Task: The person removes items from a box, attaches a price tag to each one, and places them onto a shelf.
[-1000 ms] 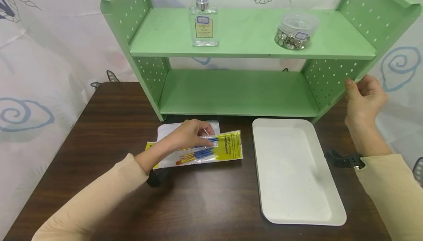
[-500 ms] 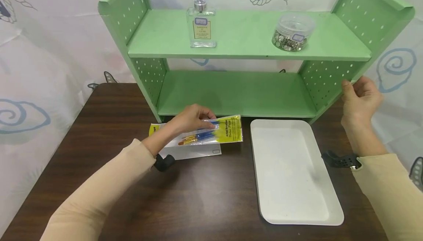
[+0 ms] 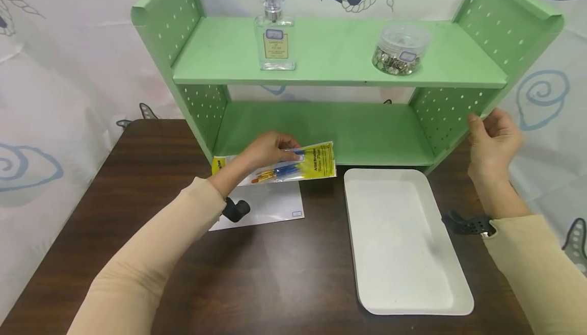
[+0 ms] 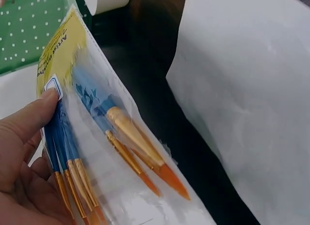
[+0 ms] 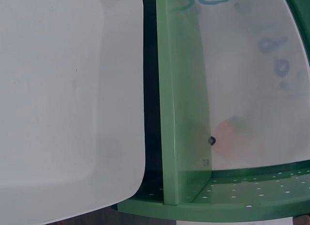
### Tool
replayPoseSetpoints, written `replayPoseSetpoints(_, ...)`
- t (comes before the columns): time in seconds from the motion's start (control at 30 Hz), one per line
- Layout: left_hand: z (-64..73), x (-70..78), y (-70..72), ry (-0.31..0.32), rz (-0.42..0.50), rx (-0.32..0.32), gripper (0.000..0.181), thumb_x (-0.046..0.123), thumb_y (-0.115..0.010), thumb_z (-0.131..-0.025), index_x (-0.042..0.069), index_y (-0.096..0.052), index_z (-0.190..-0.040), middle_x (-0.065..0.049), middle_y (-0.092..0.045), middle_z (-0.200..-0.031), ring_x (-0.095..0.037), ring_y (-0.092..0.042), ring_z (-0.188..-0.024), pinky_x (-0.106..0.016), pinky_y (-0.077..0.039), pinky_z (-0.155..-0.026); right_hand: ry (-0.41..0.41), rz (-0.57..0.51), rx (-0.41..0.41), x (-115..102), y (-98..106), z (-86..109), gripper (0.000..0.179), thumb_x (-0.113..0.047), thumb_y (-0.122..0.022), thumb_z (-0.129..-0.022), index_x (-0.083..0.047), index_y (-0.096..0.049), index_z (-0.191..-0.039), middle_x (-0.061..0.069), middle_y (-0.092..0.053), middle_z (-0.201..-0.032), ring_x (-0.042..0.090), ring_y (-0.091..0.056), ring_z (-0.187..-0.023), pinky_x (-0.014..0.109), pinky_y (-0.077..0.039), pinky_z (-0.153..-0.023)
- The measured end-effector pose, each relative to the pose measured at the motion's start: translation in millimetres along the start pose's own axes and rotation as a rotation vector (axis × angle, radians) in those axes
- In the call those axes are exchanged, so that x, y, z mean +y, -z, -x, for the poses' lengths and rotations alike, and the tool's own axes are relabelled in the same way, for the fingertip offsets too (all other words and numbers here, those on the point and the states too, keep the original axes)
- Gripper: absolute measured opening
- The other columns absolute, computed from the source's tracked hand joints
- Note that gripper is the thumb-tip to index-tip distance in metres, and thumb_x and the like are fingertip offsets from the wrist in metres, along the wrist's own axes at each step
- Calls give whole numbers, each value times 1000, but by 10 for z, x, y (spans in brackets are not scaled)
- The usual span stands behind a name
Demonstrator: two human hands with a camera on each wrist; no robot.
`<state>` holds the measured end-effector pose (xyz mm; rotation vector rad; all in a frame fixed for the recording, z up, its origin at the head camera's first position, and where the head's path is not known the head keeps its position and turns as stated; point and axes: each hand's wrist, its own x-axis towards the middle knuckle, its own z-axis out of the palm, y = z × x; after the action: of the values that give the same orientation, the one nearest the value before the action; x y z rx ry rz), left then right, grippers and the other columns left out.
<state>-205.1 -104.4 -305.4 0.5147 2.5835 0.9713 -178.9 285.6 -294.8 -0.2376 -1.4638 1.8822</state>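
My left hand (image 3: 271, 150) pinches a clear pack of artist brushes (image 3: 316, 162) by its upper edge, thumb on the small label. In the left wrist view the brushes (image 4: 128, 133) show blue handles, gold ferrules and orange tips inside the plastic. The pack hangs in front of the lower board of a green two-tier shelf (image 3: 339, 77), over a white sheet (image 3: 275, 205) with a small printed label, lying on the table. My right hand (image 3: 495, 138) grips the front edge of the shelf's perforated right side panel.
A glass perfume bottle (image 3: 275, 44) and a clear jar (image 3: 401, 52) of small metallic pieces stand on the upper board. A white tray (image 3: 408, 243) lies on the dark wooden table (image 3: 275, 289), right of centre. Patterned cloth (image 3: 69, 70) hangs behind.
The left hand has carried the brush pack up and away from me, off the white sheet toward the lower board, uncovering more of the sheet. The right hand keeps its hold on the side panel.
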Motion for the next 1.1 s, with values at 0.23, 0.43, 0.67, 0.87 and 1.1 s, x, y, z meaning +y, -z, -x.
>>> replayPoseSetpoints(0.23, -102, 10, 27, -16, -25, 24, 26, 24, -68, -87, 10, -67, -109, -7, -67, -111, -23, -59, -104, -38, -47, -90, 0, 12, -3, -4, 4, 2, 16, 12, -65, -79, 2, -70, -90, 3, -67, -75, 8, -54, -61, 15, -41, -50)
replayPoseSetpoints(0.43, -178, 13, 30, -1, 12, 43, 25, 22, -68, -87, 10, -67, -109, -7, -66, -108, -22, -59, -98, -36, -48, -85, 7, 29, -15, -12, 8, 9, 16, 11, -65, -80, 1, -70, -92, 3, -67, -76, 9, -55, -62, 14, -42, -51)
replayPoseSetpoints(0.67, -268, -14, 11, 8, 15, 83, 26, 21, -68, -87, 10, -67, -111, -6, -67, -110, -22, -60, -101, -36, -48, -87, 11, 22, -31, 5, 19, 18, 17, 11, -65, -80, 4, -69, -95, 4, -68, -77, 9, -56, -63, 15, -42, -51)
replayPoseSetpoints(0.87, -310, -40, -29, -5, -55, 123, 22, 22, -67, -88, 13, -69, -108, -4, -68, -108, -20, -60, -98, -37, -48, -86, 10, 17, -37, 16, 22, 19, 19, 12, -64, -80, 4, -69, -96, 5, -69, -79, 10, -58, -67, 15, -45, -53)
replayPoseSetpoints(1.1, -359, -83, -53, -54, -137, 174, 22, 25, -66, -88, 15, -69, -108, -4, -68, -110, -20, -60, -102, -38, -46, -89, 5, 15, -33, 11, 16, 14, 18, 11, -65, -80, 4, -69, -96, 5, -68, -78, 10, -58, -68, 15, -46, -55)
